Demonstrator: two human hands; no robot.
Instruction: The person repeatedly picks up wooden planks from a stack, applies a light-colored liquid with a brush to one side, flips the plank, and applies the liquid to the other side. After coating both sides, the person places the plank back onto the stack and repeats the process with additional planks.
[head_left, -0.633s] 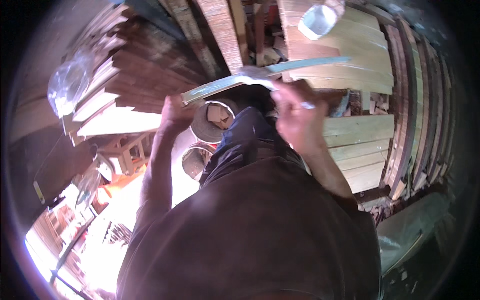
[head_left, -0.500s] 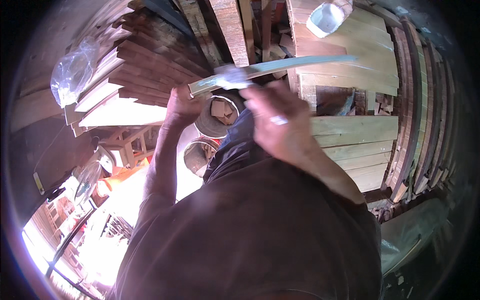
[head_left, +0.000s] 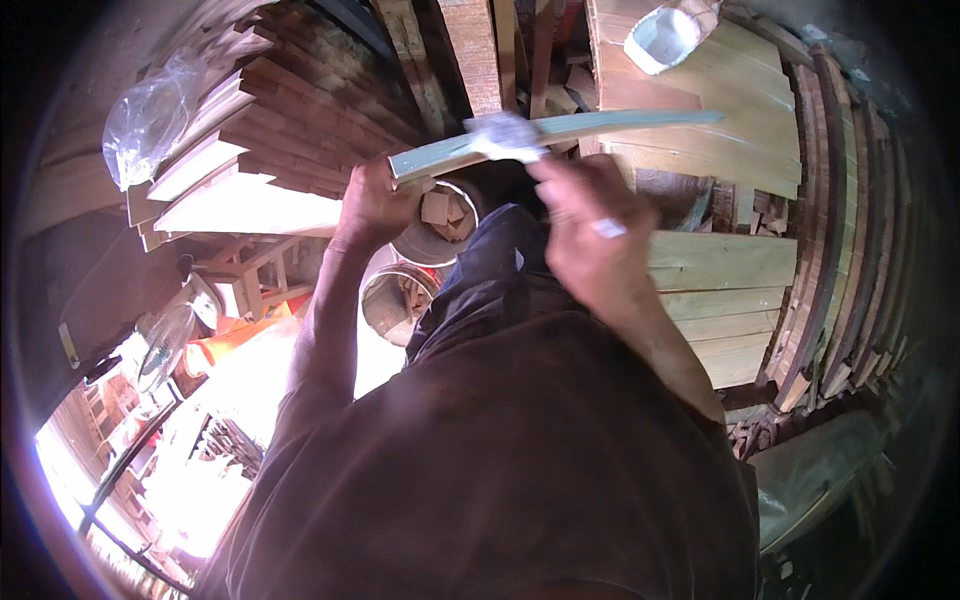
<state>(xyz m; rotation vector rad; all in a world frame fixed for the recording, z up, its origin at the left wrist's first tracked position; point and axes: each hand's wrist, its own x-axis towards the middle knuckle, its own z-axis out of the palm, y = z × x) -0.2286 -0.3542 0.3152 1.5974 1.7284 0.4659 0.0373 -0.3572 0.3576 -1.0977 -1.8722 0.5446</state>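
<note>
My left hand (head_left: 374, 208) is closed around the left end of a long wooden strip (head_left: 630, 121), whose upper face carries a pale bluish-white coating. The strip reaches to the right, its far end over the stacked boards. In my right hand (head_left: 598, 228), closed and blurred by motion, is a brush (head_left: 507, 136) with a whitish head. That head lies against the strip, left of its middle. A white ring-like band shows on a right finger. A white tub (head_left: 662, 42) with pale contents stands on the boards at the upper right.
Light flat boards (head_left: 720, 262) lie on the right, beside upright dark planks (head_left: 830, 240). Fanned wooden pieces (head_left: 290, 130) and a clear plastic bag (head_left: 150, 115) are at the left. Below my left hand stand a bucket of wood offcuts (head_left: 409, 246) and another bucket (head_left: 372, 306).
My right hand and the brush have moved right along the strip. My left hand still grips the strip's end, shifted slightly right in view.
</note>
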